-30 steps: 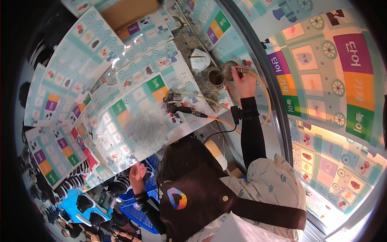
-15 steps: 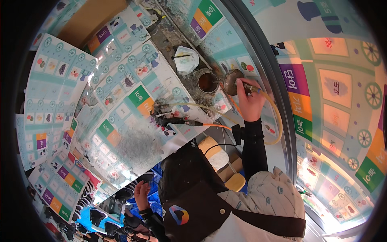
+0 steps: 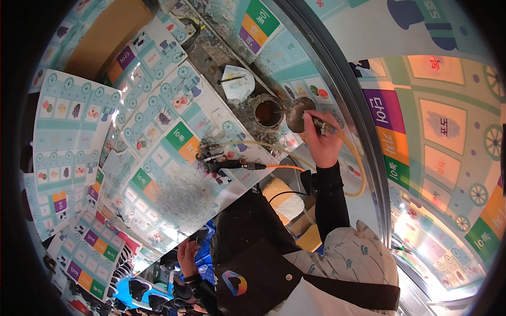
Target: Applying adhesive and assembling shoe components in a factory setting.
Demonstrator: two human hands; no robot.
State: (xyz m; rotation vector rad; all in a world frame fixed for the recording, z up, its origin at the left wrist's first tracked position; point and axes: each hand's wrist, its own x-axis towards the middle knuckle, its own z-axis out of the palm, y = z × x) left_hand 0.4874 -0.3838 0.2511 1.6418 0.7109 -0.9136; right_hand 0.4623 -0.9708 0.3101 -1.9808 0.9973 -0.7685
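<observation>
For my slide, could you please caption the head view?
Right hand holding a round metal piece with a yellow hose beside an open can.

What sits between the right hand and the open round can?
The rounded metal end of the hose-fed tool, which the right hand holds, lies there, beside the open round can, in the head view.

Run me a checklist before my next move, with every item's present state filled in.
1. Right hand gripping the rounded metal piece: ok.
2. Left hand empty: ok, nothing seen in it.
3. Black hose-fed tool resting on the printed sheets: ok.
4. Can open at the top: ok.
5. Yellow hose free of kinks: cannot tell, part is hidden.
6. Printed sheets unsoiled: not ok, a grey patch covers some.
</observation>
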